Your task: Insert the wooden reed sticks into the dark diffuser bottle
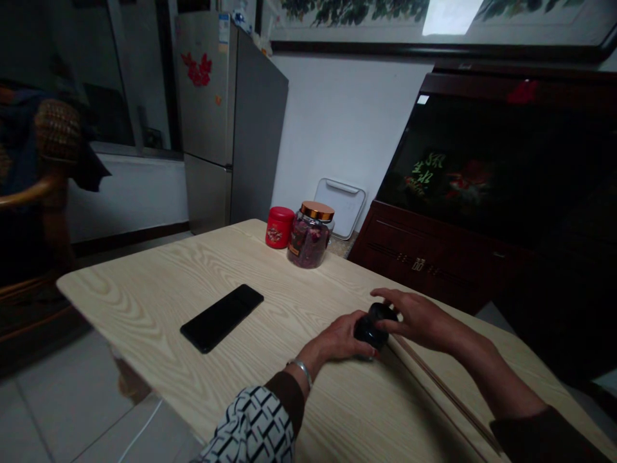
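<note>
The left hand (340,337) wraps closed around a small black box (373,326) near the table's (159,283) right edge. The right hand (419,315) grips its top, fingers loosely spread. No writing shows on the box. A phone (222,317) lies to the left. Beyond stand a red tin (279,227) and a jar (311,235), their labels too blurred to read.

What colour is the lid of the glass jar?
The lid is coppery orange, clearest in the head view.
</note>
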Demonstrator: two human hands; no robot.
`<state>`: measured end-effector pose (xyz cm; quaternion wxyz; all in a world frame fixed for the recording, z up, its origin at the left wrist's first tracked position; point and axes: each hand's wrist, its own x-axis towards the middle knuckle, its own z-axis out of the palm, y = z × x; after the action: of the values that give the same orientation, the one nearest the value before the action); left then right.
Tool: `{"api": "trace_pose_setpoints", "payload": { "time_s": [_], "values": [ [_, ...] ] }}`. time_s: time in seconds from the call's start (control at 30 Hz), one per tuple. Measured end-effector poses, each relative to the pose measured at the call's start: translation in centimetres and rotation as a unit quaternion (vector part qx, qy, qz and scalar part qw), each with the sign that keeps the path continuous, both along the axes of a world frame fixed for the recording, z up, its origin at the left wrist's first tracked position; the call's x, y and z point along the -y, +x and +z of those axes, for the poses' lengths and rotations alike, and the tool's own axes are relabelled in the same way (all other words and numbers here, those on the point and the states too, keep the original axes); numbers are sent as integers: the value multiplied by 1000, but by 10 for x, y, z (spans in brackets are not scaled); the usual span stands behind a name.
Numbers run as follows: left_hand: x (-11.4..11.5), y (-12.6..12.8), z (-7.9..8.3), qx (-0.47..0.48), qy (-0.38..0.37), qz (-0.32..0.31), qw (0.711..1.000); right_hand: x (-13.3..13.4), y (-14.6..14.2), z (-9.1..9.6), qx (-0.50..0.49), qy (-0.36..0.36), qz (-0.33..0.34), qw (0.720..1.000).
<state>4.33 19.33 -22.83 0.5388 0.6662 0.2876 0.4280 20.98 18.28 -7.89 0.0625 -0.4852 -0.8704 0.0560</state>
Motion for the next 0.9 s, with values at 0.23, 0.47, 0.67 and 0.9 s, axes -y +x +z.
{"api": "trace_pose_setpoints", "payload": {
  "time_s": [0.23, 0.47, 0.67, 0.9],
  "values": [
    [0, 2, 0, 0, -5, 0, 1000, 1, 7, 5, -10, 50, -146, 988],
    [3, -1, 5, -19, 10, 2, 1000, 6, 11, -10, -48, 23, -64, 997],
    [3, 0, 7, -4, -6, -9, 1000, 6, 15, -22, -77, -5, -63, 995],
    [2, 1, 5, 0, -13, -14, 1000, 14, 8, -56, -164, 41, -56, 984]
  ]
}}
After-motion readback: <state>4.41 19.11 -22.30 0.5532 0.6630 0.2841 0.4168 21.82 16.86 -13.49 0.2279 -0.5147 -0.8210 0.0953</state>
